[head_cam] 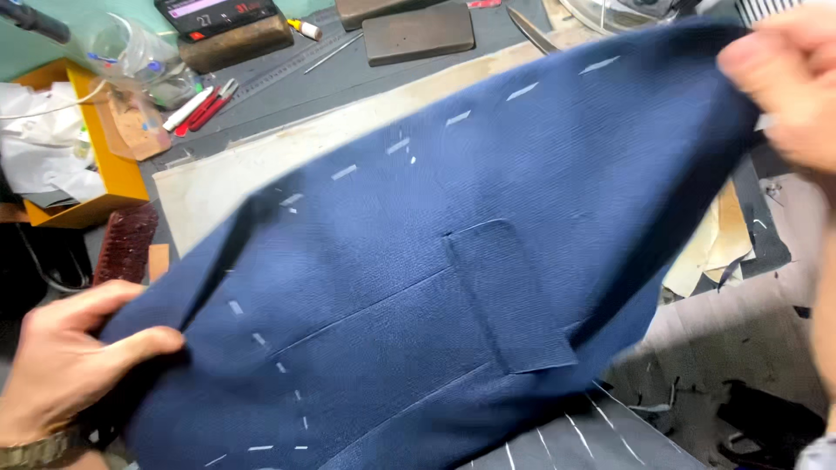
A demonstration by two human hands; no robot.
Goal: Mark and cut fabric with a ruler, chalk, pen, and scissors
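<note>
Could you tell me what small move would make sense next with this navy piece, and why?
Probably lower the navy fabric panel flat onto the worktable. The left hand and right hand hold opposite corners in the air, so it sags and its white basting stitches run crooked.

The left hand [61, 365] is at the lower left, with the palm turned inward. Its thumb lies flat on top and points to the right, and the fingers [83, 305] are bent and closed in a pinch. A metal watch band is on the wrist. The right hand [784, 83] is raised at the upper right, blurred, its fingers also closed in a grip.
</note>
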